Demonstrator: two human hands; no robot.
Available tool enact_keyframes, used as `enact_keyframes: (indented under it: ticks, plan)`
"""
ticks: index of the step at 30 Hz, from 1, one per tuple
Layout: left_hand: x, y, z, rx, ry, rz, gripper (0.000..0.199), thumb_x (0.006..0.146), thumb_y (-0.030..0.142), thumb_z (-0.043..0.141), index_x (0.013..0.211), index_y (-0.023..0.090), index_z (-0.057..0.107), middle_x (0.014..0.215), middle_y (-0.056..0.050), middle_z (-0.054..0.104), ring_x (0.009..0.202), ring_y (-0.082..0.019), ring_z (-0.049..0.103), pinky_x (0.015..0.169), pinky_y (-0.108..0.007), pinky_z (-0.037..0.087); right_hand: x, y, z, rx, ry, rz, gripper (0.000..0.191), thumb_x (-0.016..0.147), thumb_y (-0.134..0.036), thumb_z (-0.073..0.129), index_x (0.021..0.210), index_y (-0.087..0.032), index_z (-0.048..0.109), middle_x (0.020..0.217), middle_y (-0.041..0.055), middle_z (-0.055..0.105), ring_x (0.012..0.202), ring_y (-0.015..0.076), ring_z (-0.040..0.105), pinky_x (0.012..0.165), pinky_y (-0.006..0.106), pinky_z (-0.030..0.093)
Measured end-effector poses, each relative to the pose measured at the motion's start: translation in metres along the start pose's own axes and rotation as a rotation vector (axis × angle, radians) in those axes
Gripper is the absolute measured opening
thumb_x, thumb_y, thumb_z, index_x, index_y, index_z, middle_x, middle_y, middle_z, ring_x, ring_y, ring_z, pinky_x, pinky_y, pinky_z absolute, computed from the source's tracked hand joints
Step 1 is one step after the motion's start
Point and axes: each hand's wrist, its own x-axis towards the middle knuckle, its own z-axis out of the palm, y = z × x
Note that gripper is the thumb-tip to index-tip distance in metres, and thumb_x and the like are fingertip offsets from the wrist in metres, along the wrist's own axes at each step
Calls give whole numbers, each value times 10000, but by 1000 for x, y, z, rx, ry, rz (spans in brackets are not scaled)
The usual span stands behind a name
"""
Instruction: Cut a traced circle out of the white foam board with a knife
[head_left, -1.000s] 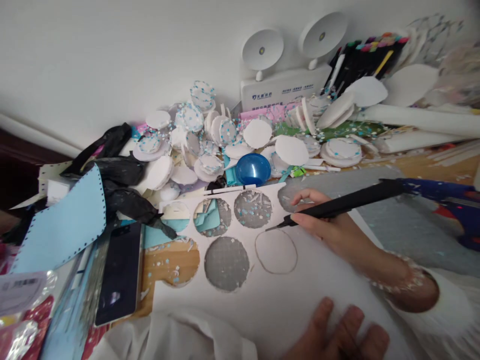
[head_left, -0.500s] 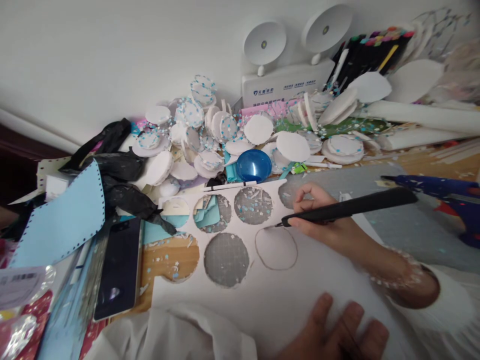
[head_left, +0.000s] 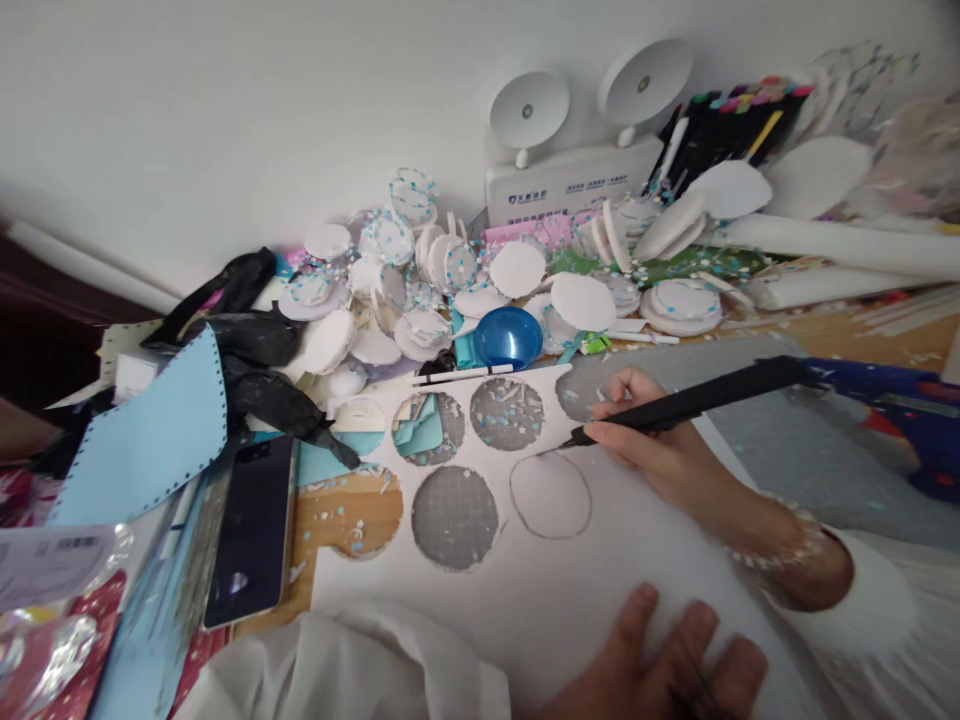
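Note:
A long black tool [head_left: 675, 400] with a thin tip is gripped in my right hand [head_left: 660, 450]. Its tip touches the white sheet [head_left: 525, 590] at the top of a drawn circle [head_left: 551, 497]. Several round holes are cut in the sheet, and one of them [head_left: 455, 518] lies left of the drawn circle. My left hand [head_left: 667, 660] rests near the bottom edge of the view with its fingers spread on the sheet and nothing held.
Behind the sheet lie many white discs [head_left: 517, 268] with blue-dotted garlands and a blue bowl [head_left: 508, 338]. A phone [head_left: 251, 530] and blue paper [head_left: 154, 435] lie left. A blue glue gun [head_left: 900, 400] is at the right, markers [head_left: 727, 135] at the back.
The view has shifted slightly, so the background sits lower and a little to the right on the left side. My right hand still grips the black tool, its tip slightly right of before.

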Motion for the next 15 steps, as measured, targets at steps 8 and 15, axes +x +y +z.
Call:
enact_keyframes:
  ticks: [8,15]
  plan:
    - [13,-53,-55,-190,-170,-35,361,1007,296,327,1192,226,629,1341,-6,603,1218,-146,555,1021,-288,429,4,-5,-7,436,111,252,286,712,-312,669,754,-282,387,426,-135,168,370,73,100,385,263,99]
    - [-63,-149,-125,43,-235,-970,220,912,271,458,1070,155,560,1008,-99,621,983,-245,590,881,-376,491,-2,-11,-11,491,127,236,329,732,-286,652,661,-270,331,465,-111,183,377,73,130,395,286,89]
